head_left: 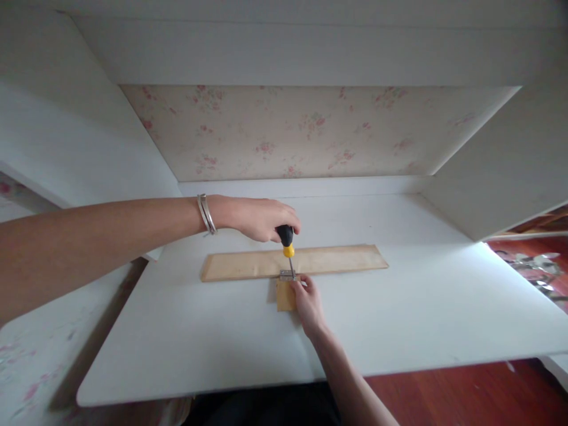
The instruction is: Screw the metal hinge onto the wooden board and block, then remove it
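Observation:
My left hand [266, 219], with silver bangles at the wrist, is wrapped round the black and yellow handle of a screwdriver [288, 251]. The screwdriver points down, nearly upright, its tip on a small metal hinge [287, 274]. That hinge lies across the joint between a long, flat wooden board [248, 263] and a small piece of wood [285, 296]. At the right edge of the hinge and the small piece, my right hand [309, 305] has thumb and fingers pinched close to the screwdriver tip. What is between those fingertips is too small to tell.
Everything rests on a white tabletop [199, 337] with a rounded front left corner. White panels rise at both sides, and floral wallpaper [310, 130] covers the back. Reddish wooden floor [444, 393] shows below the front edge. Shiny items [536, 266] lie at the far right.

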`<move>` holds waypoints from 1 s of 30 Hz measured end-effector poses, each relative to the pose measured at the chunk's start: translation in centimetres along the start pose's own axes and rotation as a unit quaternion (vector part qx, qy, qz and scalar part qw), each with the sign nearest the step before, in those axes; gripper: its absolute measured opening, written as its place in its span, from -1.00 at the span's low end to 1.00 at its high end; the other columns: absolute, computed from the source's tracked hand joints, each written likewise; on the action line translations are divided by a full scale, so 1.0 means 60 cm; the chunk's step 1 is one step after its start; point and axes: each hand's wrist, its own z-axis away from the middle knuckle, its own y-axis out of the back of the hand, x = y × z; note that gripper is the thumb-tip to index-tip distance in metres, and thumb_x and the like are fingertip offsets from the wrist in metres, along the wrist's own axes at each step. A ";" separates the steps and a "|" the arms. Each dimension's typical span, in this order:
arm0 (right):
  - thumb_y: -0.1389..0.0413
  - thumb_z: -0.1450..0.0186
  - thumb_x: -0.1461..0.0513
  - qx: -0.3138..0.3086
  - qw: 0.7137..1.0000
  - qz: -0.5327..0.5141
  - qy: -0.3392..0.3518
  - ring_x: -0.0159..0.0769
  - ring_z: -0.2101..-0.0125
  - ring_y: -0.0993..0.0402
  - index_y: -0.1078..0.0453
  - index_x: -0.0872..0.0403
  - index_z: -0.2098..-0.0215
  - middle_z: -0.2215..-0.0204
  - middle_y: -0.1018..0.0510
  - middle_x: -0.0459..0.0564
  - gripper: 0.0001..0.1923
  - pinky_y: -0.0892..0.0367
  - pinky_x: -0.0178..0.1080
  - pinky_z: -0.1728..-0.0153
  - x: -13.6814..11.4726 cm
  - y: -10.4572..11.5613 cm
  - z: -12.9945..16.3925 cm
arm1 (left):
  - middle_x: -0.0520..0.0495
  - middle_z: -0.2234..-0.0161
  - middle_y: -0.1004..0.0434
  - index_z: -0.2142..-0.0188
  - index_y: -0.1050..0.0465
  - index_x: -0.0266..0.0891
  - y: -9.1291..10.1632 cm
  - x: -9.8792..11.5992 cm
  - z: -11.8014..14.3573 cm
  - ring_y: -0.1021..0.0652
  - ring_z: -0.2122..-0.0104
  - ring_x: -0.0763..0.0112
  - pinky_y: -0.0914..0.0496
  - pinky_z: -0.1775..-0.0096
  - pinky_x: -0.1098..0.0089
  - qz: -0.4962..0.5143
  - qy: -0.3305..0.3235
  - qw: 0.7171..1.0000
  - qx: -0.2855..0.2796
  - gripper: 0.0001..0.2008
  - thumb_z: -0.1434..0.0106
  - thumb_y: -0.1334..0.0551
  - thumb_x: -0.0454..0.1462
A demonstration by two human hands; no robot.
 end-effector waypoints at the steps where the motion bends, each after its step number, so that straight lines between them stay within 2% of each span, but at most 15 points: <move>1: -0.13 -0.07 0.04 0.001 1.000 0.001 -0.002 -0.38 0.53 -0.35 -0.31 0.09 0.32 0.53 -0.47 -0.10 -0.68 -0.15 -0.38 0.55 0.000 0.000 0.000 | -0.02 0.13 -0.48 0.12 -0.44 -0.14 0.001 -0.001 0.000 -0.44 0.15 0.37 -0.22 0.16 0.47 -0.005 0.011 1.000 -0.003 -0.72 -0.16 -0.20 -0.18; 4: -0.14 -0.08 0.04 0.002 1.000 0.003 0.004 -0.39 0.53 -0.34 -0.32 0.09 0.31 0.54 -0.46 -0.11 -0.67 -0.15 -0.38 0.55 0.001 0.000 0.001 | -0.01 0.27 -0.53 0.15 -0.46 -0.09 0.001 -0.004 0.001 -0.47 0.27 0.35 -0.23 0.25 0.43 -0.028 0.103 0.994 0.002 -0.68 -0.21 -0.12 -0.02; 6: -0.13 -0.09 0.03 -0.005 1.000 -0.002 0.008 -0.40 0.54 -0.34 -0.31 0.09 0.31 0.54 -0.46 -0.11 -0.67 -0.15 -0.38 0.55 0.001 0.000 0.001 | -0.03 0.26 -0.53 0.14 -0.45 -0.09 0.000 -0.005 0.001 -0.48 0.29 0.34 -0.24 0.25 0.42 -0.034 0.133 0.990 0.016 -0.60 -0.22 -0.05 0.06; 8: -0.12 -0.10 0.02 -0.012 1.000 -0.009 0.009 -0.39 0.54 -0.34 -0.30 0.09 0.29 0.54 -0.46 -0.11 -0.66 -0.15 -0.38 0.55 0.002 0.001 0.001 | -0.06 0.16 -0.50 0.09 -0.43 -0.13 -0.001 -0.006 0.002 -0.47 0.21 0.34 -0.24 0.19 0.44 -0.023 0.092 0.995 0.025 -0.59 -0.20 -0.11 0.04; 10: -0.12 -0.11 0.03 -0.017 1.000 -0.013 0.008 -0.38 0.53 -0.34 -0.29 0.09 0.29 0.54 -0.46 -0.10 -0.67 -0.15 -0.38 0.55 0.001 0.001 0.000 | -0.05 0.07 -0.46 0.05 -0.40 -0.15 -0.001 -0.007 0.004 -0.44 0.13 0.37 -0.22 0.14 0.48 -0.005 0.028 0.999 0.027 -0.61 -0.16 -0.19 -0.08; 12: -0.12 -0.12 0.04 -0.018 1.000 -0.012 0.007 -0.38 0.52 -0.35 -0.29 0.09 0.29 0.54 -0.45 -0.11 -0.69 -0.16 -0.38 0.54 0.000 0.002 0.000 | -0.01 0.10 -0.47 0.06 -0.41 -0.13 -0.002 -0.010 0.007 -0.44 0.14 0.40 -0.22 0.16 0.50 -0.001 0.006 1.000 0.029 -0.66 -0.15 -0.21 -0.16; 14: -0.12 -0.13 0.05 -0.018 1.000 -0.012 0.006 -0.37 0.51 -0.36 -0.29 0.08 0.30 0.54 -0.45 -0.12 -0.71 -0.17 -0.39 0.53 -0.001 0.002 0.000 | 0.03 0.20 -0.52 0.11 -0.44 -0.09 -0.004 -0.015 0.010 -0.47 0.24 0.41 -0.23 0.23 0.48 -0.013 0.045 0.998 0.037 -0.71 -0.18 -0.18 -0.12; 17: -0.11 -0.13 0.06 -0.019 1.000 -0.012 0.004 -0.37 0.50 -0.38 -0.28 0.08 0.30 0.53 -0.46 -0.11 -0.72 -0.19 -0.38 0.52 0.000 0.001 0.000 | 0.00 0.29 -0.54 0.11 -0.45 -0.09 -0.010 -0.018 0.012 -0.48 0.34 0.38 -0.22 0.29 0.44 -0.027 0.117 0.991 0.054 -0.62 -0.25 -0.04 0.02; 18: -0.11 -0.13 0.06 -0.020 1.000 -0.012 0.003 -0.36 0.50 -0.38 -0.28 0.08 0.30 0.52 -0.46 -0.10 -0.72 -0.20 -0.38 0.52 0.000 0.001 -0.001 | -0.02 0.26 -0.53 0.10 -0.44 -0.10 -0.012 -0.018 0.013 -0.48 0.31 0.37 -0.23 0.27 0.44 -0.027 0.116 0.991 0.059 -0.59 -0.25 -0.03 0.04; 20: -0.11 -0.13 0.06 -0.020 1.000 -0.014 -0.001 -0.35 0.49 -0.40 -0.28 0.08 0.29 0.50 -0.48 -0.09 -0.71 -0.21 -0.37 0.52 0.001 0.000 -0.002 | -0.06 0.14 -0.49 0.06 -0.41 -0.15 -0.015 -0.017 0.013 -0.47 0.20 0.36 -0.23 0.19 0.45 -0.020 0.068 0.995 0.063 -0.59 -0.23 -0.10 0.01; 23: -0.12 -0.12 0.05 -0.014 1.000 -0.011 -0.007 -0.34 0.49 -0.41 -0.28 0.07 0.29 0.48 -0.51 -0.08 -0.69 -0.21 -0.37 0.52 0.003 -0.001 -0.003 | -0.04 0.07 -0.45 0.06 -0.39 -0.17 -0.016 -0.017 0.013 -0.44 0.11 0.40 -0.22 0.12 0.50 -0.005 0.003 0.998 0.063 -0.66 -0.19 -0.19 -0.13; 25: -0.12 -0.12 0.05 -0.012 1.000 -0.005 -0.007 -0.35 0.50 -0.39 -0.28 0.07 0.29 0.49 -0.50 -0.09 -0.70 -0.20 -0.37 0.52 0.004 -0.001 -0.003 | 0.00 0.15 -0.50 0.08 -0.40 -0.13 -0.015 -0.017 0.013 -0.47 0.18 0.39 -0.24 0.19 0.48 -0.015 0.032 0.997 0.064 -0.68 -0.20 -0.18 -0.12; 28: -0.10 -0.13 0.06 -0.014 1.000 -0.002 -0.003 -0.38 0.50 -0.37 -0.29 0.06 0.28 0.48 -0.50 -0.11 -0.72 -0.20 -0.38 0.52 0.004 -0.001 -0.003 | -0.01 0.29 -0.53 0.08 -0.41 -0.08 -0.015 -0.015 0.013 -0.50 0.32 0.34 -0.25 0.30 0.42 -0.038 0.119 0.990 0.066 -0.60 -0.24 -0.06 0.04; 30: -0.10 -0.14 0.07 -0.014 1.000 -0.002 -0.003 -0.38 0.51 -0.36 -0.30 0.06 0.27 0.48 -0.49 -0.10 -0.73 -0.20 -0.38 0.52 0.004 -0.001 -0.003 | -0.04 0.23 -0.52 0.06 -0.39 -0.11 -0.016 -0.013 0.012 -0.49 0.28 0.32 -0.26 0.25 0.41 -0.036 0.121 0.989 0.075 -0.56 -0.23 -0.05 0.06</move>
